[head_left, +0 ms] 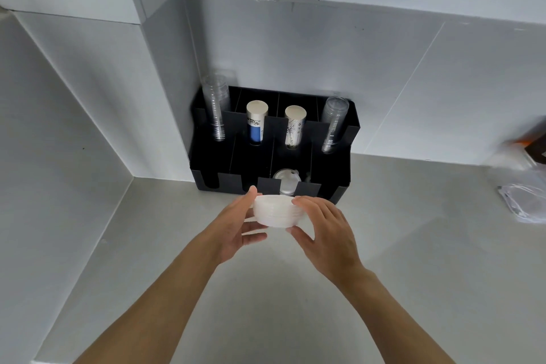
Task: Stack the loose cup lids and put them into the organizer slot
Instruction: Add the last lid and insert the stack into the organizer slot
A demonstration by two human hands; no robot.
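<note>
The stacking step looks done, and the placing step is now in hand. Both hands hold the stack of white cup lids (277, 211) in the air above the bench (384, 260), just in front of the black organizer (331, 192). The left hand (236, 227) closes its fingers (251, 195) around the left side of the stack; the right hand (325, 227) curls over the right side. I judge the next move needs the stack turned on edge and lowered into a front slot; one slot already holds a clear lid (286, 183).
</note>
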